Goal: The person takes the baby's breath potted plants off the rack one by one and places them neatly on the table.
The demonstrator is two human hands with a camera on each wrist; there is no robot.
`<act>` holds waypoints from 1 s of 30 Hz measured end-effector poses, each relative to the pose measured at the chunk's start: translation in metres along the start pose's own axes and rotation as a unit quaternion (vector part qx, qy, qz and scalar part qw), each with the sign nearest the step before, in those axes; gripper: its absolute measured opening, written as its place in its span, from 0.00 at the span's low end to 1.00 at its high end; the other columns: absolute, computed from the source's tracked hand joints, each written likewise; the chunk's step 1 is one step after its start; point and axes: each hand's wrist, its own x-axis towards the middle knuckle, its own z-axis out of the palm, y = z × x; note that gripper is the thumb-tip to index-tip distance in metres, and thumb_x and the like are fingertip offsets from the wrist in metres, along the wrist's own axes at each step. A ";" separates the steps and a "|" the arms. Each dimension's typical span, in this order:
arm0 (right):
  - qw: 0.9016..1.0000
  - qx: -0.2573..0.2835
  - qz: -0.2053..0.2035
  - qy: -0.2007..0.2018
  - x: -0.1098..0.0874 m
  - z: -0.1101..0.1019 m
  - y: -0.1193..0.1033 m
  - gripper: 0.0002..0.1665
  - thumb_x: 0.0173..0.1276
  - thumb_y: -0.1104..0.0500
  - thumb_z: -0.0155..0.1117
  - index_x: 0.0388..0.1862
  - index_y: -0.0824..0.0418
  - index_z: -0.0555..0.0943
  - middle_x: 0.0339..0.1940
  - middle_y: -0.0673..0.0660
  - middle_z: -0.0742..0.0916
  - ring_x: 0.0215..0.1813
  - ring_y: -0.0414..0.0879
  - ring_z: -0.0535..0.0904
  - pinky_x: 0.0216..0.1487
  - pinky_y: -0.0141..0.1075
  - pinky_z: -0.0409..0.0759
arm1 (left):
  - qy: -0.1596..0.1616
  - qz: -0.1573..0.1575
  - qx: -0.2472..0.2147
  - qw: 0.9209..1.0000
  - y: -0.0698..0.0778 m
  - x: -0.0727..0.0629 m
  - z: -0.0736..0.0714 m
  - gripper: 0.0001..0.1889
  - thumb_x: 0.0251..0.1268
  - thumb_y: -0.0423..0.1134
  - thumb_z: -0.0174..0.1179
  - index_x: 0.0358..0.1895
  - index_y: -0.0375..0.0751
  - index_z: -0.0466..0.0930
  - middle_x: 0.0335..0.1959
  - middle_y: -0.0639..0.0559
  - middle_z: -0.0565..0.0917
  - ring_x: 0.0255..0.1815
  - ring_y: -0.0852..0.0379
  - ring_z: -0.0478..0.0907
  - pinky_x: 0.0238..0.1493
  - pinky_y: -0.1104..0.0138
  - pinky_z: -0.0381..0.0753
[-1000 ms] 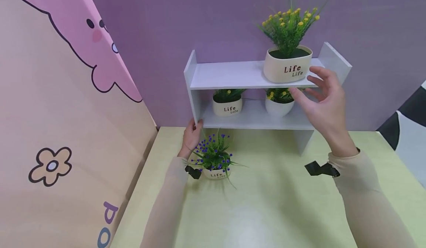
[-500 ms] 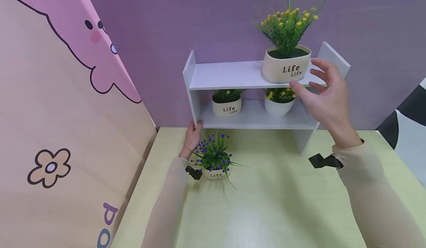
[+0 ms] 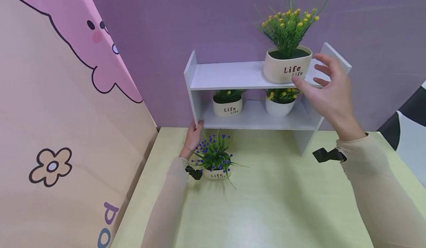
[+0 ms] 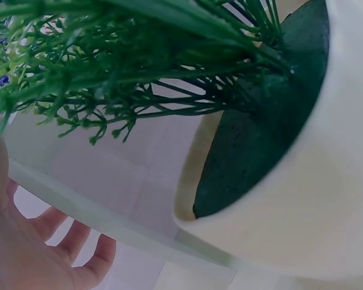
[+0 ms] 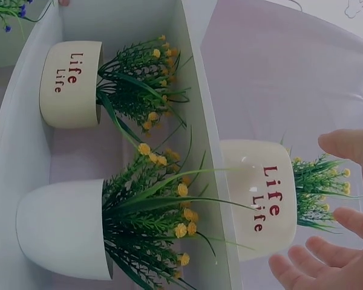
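Note:
My right hand (image 3: 334, 89) is beside a cream "Life" pot (image 3: 281, 70) of yellow flowers on the top board of a white shelf (image 3: 229, 74). Its fingers are spread and relaxed around nothing, and the thumb overlaps the pot's lower corner in the head view. Low on the shelf's left side panel, my left hand (image 3: 192, 138) grips the edge, thumb at the front. Its fingers (image 4: 97, 260) show past the panel in the left wrist view. Right by that wrist stands a cream pot (image 3: 216, 174) of blue-purple flowers on the table.
The shelf's lower board bears a cream "Life" pot (image 5: 72, 84) at left and a round white pot (image 5: 60, 229) at right, both with yellow flowers. A purple wall (image 3: 159, 55) rises behind. A pale decorated panel (image 3: 83, 129) borders the table (image 3: 253, 203) at left.
My right hand has shifted slightly up and to the right, its fingers drawing a little away from the top pot's side. The left hand and the pots stay in place.

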 end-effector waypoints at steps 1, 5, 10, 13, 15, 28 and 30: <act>1.000 0.000 0.000 0.000 0.001 0.000 0.000 0.43 0.69 0.49 0.75 0.81 0.50 0.71 0.81 0.51 0.75 0.78 0.48 0.73 0.75 0.40 0.75 | 0.002 0.000 -0.003 1.000 0.000 0.000 0.000 0.29 0.90 0.44 0.43 0.85 0.37 0.57 0.74 0.28 0.72 0.40 0.42 0.76 0.39 0.60 0.72; 1.000 -0.010 -0.004 -0.003 0.005 0.000 0.002 0.43 0.69 0.47 0.75 0.81 0.48 0.71 0.81 0.50 0.75 0.79 0.49 0.73 0.76 0.42 0.75 | 0.007 -0.001 -0.015 1.000 0.001 0.000 0.001 0.29 0.90 0.43 0.43 0.85 0.35 0.57 0.76 0.27 0.70 0.66 0.29 0.75 0.61 0.46 0.78; 1.000 -0.028 0.000 -0.011 0.013 0.001 0.004 0.46 0.68 0.43 0.75 0.82 0.47 0.70 0.82 0.49 0.73 0.80 0.52 0.72 0.78 0.46 0.74 | 0.010 -0.011 -0.013 1.000 -0.001 0.000 0.001 0.29 0.90 0.44 0.44 0.85 0.37 0.57 0.78 0.28 0.69 0.79 0.30 0.67 0.78 0.36 0.65; 0.999 -0.030 0.008 -0.011 0.020 0.003 0.006 0.48 0.68 0.41 0.76 0.83 0.47 0.69 0.83 0.48 0.73 0.80 0.52 0.71 0.78 0.47 0.74 | 0.010 -0.016 -0.010 1.000 -0.001 0.000 0.001 0.29 0.90 0.44 0.44 0.85 0.38 0.57 0.78 0.29 0.68 0.79 0.30 0.68 0.77 0.37 0.67; 0.999 -0.028 0.012 -0.013 0.024 0.005 0.008 0.49 0.67 0.40 0.76 0.83 0.46 0.68 0.83 0.48 0.72 0.80 0.53 0.71 0.78 0.47 0.73 | 0.009 -0.018 -0.008 1.000 -0.002 0.001 0.001 0.29 0.90 0.44 0.44 0.85 0.38 0.57 0.78 0.29 0.69 0.78 0.31 0.68 0.76 0.37 0.68; 0.998 -0.042 0.021 -0.044 0.045 0.011 0.016 0.57 0.65 0.37 0.76 0.87 0.49 0.60 0.86 0.50 0.67 0.83 0.56 0.67 0.81 0.55 0.68 | 0.024 -0.019 -0.006 1.000 0.000 0.000 0.003 0.28 0.89 0.44 0.45 0.83 0.36 0.61 0.73 0.28 0.74 0.60 0.32 0.76 0.49 0.57 0.74; 0.998 -0.038 0.027 -0.050 0.047 0.011 0.016 0.58 0.65 0.37 0.76 0.88 0.49 0.59 0.87 0.51 0.66 0.84 0.56 0.66 0.81 0.55 0.68 | 0.024 -0.020 -0.006 1.000 -0.001 -0.001 0.003 0.28 0.89 0.44 0.45 0.83 0.36 0.62 0.73 0.28 0.75 0.55 0.33 0.76 0.44 0.62 0.70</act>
